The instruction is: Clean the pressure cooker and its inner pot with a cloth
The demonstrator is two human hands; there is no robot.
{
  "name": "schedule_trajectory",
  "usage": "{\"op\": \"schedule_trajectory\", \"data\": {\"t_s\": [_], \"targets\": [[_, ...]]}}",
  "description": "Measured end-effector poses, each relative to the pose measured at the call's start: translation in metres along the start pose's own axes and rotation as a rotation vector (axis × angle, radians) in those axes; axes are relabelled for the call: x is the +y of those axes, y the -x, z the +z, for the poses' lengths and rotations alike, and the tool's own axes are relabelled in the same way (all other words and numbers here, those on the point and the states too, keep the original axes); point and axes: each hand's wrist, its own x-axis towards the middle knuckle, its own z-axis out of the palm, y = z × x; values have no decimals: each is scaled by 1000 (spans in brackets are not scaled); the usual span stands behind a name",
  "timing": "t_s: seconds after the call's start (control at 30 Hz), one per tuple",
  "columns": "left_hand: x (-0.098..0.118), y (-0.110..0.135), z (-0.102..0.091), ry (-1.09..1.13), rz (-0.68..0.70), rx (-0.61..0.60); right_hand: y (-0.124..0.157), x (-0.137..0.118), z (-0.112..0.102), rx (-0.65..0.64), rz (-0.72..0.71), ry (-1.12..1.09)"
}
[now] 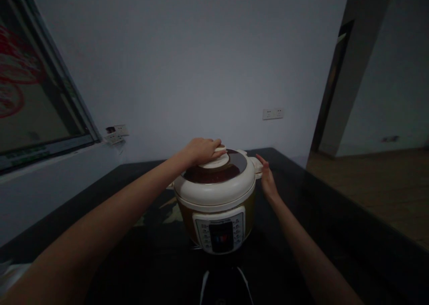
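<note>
An electric pressure cooker (217,197) stands upright on the dark table, its lid on and its control panel (221,231) facing me. My left hand (204,152) reaches over the top, fingers closed around the cream lid handle (217,161). On the right side, my right hand (267,180) grips the cooker's side handle (256,165); part of its fingers is hidden behind that handle. The brown centre of the lid shows around the left hand, within a cream rim.
The black table (161,273) reaches to the white wall (201,72). A double socket (272,113) is on that wall, and more sockets (115,135) sit near the window (36,81) at left. Wooden floor (375,180) lies to the right.
</note>
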Motion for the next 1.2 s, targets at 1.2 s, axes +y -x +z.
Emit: {"op": "schedule_trajectory", "data": {"t_s": [1.2], "targets": [[-16,-6,9,-8,137,22,2,-17,1,-15,140,-73]]}}
